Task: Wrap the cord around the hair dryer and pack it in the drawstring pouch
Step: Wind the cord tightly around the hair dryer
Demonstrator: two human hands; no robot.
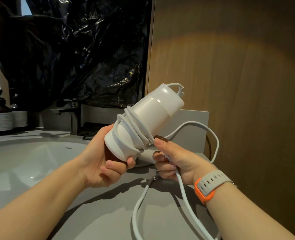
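Note:
A white hair dryer (158,108) is held in the air above the grey counter, tilted up to the right. My left hand (101,158) grips its lower end. Several turns of the white cord (202,129) lie around the dryer's body; the loose part loops out to the right and trails down across the counter to the bottom edge of the view. My right hand (174,161) grips the cord right beside the wound turns, with the strand running out under the wrist. No drawstring pouch is in view.
A white basin (22,161) is set in the grey counter (98,213) at the left, with a dark tap (74,118) behind it. Two dark pump bottles (1,115) stand far left. Black plastic sheeting (74,49) hangs behind; a wooden wall (230,66) rises at the right.

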